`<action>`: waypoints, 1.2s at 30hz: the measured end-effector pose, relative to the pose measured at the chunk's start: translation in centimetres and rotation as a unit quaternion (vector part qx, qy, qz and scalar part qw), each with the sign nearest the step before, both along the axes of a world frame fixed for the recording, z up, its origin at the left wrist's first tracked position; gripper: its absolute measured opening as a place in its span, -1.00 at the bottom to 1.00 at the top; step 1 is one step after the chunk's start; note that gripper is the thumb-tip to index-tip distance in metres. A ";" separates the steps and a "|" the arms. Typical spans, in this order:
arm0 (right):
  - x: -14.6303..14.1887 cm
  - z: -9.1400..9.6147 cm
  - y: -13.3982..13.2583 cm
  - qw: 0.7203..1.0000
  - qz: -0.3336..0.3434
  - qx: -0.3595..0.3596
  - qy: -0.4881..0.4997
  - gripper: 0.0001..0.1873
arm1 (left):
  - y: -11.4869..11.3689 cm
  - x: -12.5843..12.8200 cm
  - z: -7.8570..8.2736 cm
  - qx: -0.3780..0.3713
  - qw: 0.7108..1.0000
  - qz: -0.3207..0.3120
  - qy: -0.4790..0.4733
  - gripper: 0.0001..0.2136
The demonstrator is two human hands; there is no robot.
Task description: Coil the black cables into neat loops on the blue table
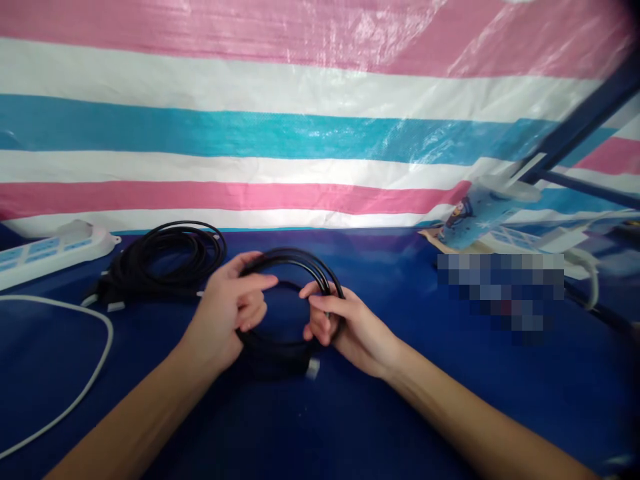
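A black cable wound into a small coil (295, 259) stands up off the blue table cover (390, 280) between both hands. My left hand (227, 313) grips the coil's left side, fingers curled round the strands with the forefinger stretched along the top. My right hand (333, 320) is closed round the coil's right side. A silver plug end (313, 367) hangs below the coil, near the right wrist.
A second, larger coil of black cable (165, 263) lies on the table at the back left. A white power strip (50, 250) sits at the far left, with a white cord (95, 373) looping across the cover. Cluttered items and a blue frame bar (575, 130) stand at the right.
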State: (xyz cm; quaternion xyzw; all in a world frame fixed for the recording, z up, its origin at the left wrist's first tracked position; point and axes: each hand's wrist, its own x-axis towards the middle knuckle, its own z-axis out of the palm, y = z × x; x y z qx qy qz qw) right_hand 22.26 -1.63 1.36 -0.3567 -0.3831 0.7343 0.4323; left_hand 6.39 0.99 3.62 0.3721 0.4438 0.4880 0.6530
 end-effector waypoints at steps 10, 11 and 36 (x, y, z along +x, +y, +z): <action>2.7 0.6 0.9 0.996 0.055 -0.058 -0.044 -0.93 | 0.0 -1.4 -0.6 -0.095 0.962 -0.254 0.000 -0.92; 2.9 0.6 0.9 0.995 0.070 -0.059 -0.045 -0.94 | -0.1 -1.5 -0.4 -0.106 0.960 -0.259 -0.003 -0.94; -0.9 0.3 0.1 0.993 -0.092 0.036 0.060 -0.99 | -1.7 1.6 -2.2 -0.049 0.985 0.067 -0.149 -0.98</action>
